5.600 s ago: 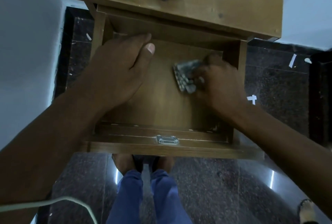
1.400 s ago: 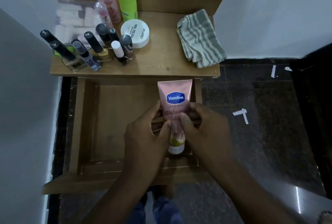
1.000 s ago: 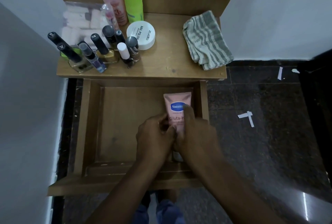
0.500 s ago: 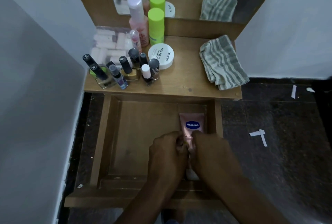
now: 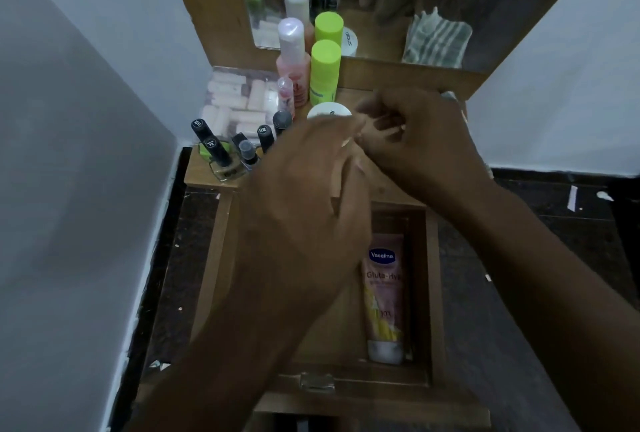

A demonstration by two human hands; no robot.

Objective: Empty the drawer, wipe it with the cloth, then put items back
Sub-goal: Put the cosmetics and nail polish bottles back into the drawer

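Inside the drawer: one tube (pink), two hands above.

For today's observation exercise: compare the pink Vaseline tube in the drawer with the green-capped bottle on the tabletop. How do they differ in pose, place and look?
The Vaseline tube lies flat; the green-capped bottle stands upright.
The tube is inside the open drawer, along its right wall; the bottle is on the tabletop by the mirror.
The tube is pink with a pale cap towards the drawer front; the bottle's cap is bright green, on top.
Neither is being held.
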